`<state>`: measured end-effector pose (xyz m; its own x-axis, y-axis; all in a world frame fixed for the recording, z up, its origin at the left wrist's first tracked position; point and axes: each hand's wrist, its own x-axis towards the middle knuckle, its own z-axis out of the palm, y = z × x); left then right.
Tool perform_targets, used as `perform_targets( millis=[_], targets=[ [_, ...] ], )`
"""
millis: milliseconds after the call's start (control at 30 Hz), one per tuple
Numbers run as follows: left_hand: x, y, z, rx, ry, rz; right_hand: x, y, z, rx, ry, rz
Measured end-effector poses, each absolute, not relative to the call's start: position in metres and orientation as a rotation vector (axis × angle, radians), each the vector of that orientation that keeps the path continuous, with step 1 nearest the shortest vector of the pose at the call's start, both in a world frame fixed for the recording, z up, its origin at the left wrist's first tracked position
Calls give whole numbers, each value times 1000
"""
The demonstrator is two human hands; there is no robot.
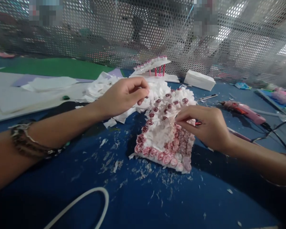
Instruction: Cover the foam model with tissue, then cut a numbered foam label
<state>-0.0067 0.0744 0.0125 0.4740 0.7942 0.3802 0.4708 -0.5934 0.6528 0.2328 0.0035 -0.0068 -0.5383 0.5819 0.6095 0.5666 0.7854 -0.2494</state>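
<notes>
A board edged with pink and dark red paper rosettes [166,159] lies on the blue table, its middle and far part covered in crumpled white tissue. Over its left far side, my left hand [125,97] is raised with thumb and forefinger closed together. A dark speck shows by those fingertips, but I cannot tell whether it is held. My right hand [206,127] pinches at the board's right half, its fingertips low among the rosettes. Whatever sits in that pinch is too small to name. A thin red and black stick shows behind the right thumb.
A pink glue gun [246,112] with a black cable lies at right, near small scissors [207,97]. Behind stand a white paper model on red posts [154,65] and a white block [199,80]. White paper scraps litter the table; a white cable [106,200] loops in front.
</notes>
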Motion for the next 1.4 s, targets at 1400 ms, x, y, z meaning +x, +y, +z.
perform_targets(
  millis=[1400],
  targets=[
    [8,37,19,2245,737,881,223,-14,9,-842,-2188,-19]
  ],
)
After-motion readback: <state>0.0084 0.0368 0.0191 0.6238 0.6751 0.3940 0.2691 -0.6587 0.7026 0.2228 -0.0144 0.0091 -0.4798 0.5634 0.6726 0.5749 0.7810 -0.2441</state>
